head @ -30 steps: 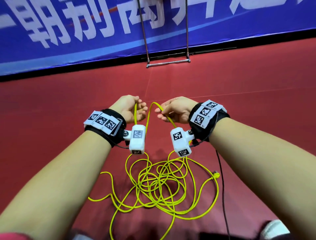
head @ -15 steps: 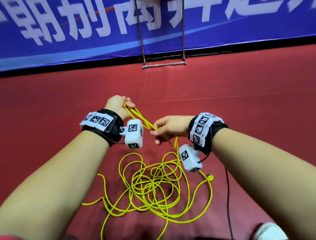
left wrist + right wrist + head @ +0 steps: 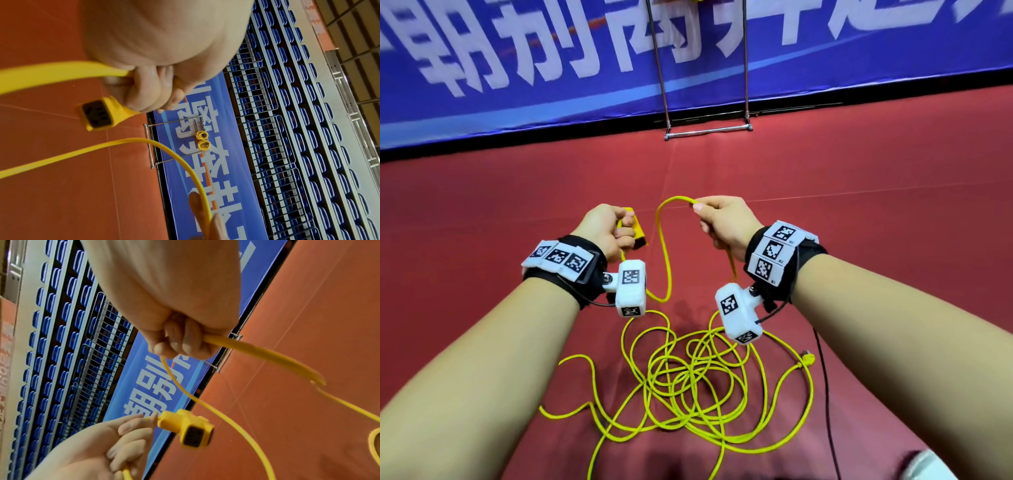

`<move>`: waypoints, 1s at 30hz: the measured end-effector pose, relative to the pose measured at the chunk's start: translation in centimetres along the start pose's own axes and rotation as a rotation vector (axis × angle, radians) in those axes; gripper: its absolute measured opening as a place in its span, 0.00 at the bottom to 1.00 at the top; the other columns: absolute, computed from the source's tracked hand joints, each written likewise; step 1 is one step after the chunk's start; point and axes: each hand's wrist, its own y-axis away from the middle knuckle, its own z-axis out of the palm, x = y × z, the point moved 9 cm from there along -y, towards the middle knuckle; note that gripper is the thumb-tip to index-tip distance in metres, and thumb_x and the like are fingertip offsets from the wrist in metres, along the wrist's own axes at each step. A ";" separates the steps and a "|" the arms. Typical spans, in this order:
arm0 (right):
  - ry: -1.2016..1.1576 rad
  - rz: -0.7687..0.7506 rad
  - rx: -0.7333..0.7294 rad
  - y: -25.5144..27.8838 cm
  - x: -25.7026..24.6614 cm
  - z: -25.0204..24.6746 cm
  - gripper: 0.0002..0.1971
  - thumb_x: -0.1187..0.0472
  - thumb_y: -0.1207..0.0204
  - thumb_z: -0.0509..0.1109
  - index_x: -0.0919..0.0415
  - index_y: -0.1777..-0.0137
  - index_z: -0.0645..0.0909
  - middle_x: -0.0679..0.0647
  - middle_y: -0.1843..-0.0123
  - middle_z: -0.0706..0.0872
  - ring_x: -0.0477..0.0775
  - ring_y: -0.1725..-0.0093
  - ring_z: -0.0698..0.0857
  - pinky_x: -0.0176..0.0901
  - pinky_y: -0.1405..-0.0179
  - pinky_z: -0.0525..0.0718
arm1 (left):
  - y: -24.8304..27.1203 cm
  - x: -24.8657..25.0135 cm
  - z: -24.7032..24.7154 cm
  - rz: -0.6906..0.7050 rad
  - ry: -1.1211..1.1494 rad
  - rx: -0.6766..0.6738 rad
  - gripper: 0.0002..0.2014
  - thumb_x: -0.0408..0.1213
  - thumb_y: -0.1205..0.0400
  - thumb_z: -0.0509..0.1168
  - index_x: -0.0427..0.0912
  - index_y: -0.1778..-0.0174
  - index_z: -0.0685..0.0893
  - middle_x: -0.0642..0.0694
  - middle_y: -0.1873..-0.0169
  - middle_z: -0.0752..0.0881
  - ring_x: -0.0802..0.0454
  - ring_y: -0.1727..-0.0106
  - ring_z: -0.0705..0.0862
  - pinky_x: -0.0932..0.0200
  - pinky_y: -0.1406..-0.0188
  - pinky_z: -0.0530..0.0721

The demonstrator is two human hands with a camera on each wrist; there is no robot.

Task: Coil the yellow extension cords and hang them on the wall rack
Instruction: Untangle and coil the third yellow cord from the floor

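- Your left hand [image 3: 608,230] is raised in front of you, forearm reaching forward, knuckles up, fingers curled tight around the yellow cord [image 3: 665,260] just behind its socket end [image 3: 634,229].
- In the left wrist view the socket end [image 3: 100,113] sticks out past your curled fingers [image 3: 144,91], its dark slotted face turned toward the camera.
- Your right hand [image 3: 724,222] is held level with the left and a little apart from it, wrist bent, thumb and forefinger pinching the cord where it arches over between the two hands.
- In the right wrist view your right fingers [image 3: 180,340] are closed on the cord [image 3: 257,353], which leaves the fist on both sides.
- Between your hands the cord droops in one loop to about wrist level.
- The rest of the cord lies in a loose tangle [image 3: 688,377] on the red floor [image 3: 893,222] beneath your forearms, with its plug end [image 3: 808,359] off to the right.
- The metal rack [image 3: 707,132] stands ahead against the blue banner [image 3: 517,68]; the left wrist view shows two small yellow coils [image 3: 202,141] hanging on it.
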 end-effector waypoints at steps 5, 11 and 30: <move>-0.180 0.085 -0.002 0.0 0.1 1.0 0.15 0.81 0.29 0.56 0.67 0.50 0.78 0.64 0.60 0.82 0.49 0.75 0.70 0.34 0.80 0.61 | 0.9 -1.7 2.6 -0.090 -0.084 -0.071 0.21 0.46 0.09 0.48 0.39 0.62 0.76 0.53 0.87 0.63 0.58 0.89 0.57 0.69 0.90 0.50; -0.279 0.122 -0.033 0.2 0.8 0.2 0.12 0.75 0.15 0.55 0.61 0.49 0.78 0.59 0.58 0.86 0.50 0.70 0.84 0.39 0.71 0.85 | 1.1 -2.9 5.3 -0.129 -0.121 -0.162 0.15 0.37 0.10 0.48 0.41 0.60 0.74 0.50 0.79 0.79 0.58 0.86 0.67 0.69 0.87 0.61; -0.162 0.118 -0.095 1.2 0.4 1.8 0.17 0.82 0.26 0.59 0.64 0.43 0.78 0.61 0.66 0.79 0.50 0.73 0.75 0.38 0.77 0.71 | 0.6 -3.4 5.2 -0.120 0.004 -0.089 0.15 0.33 0.12 0.49 0.41 0.64 0.71 0.50 0.74 0.70 0.59 0.88 0.60 0.68 0.91 0.54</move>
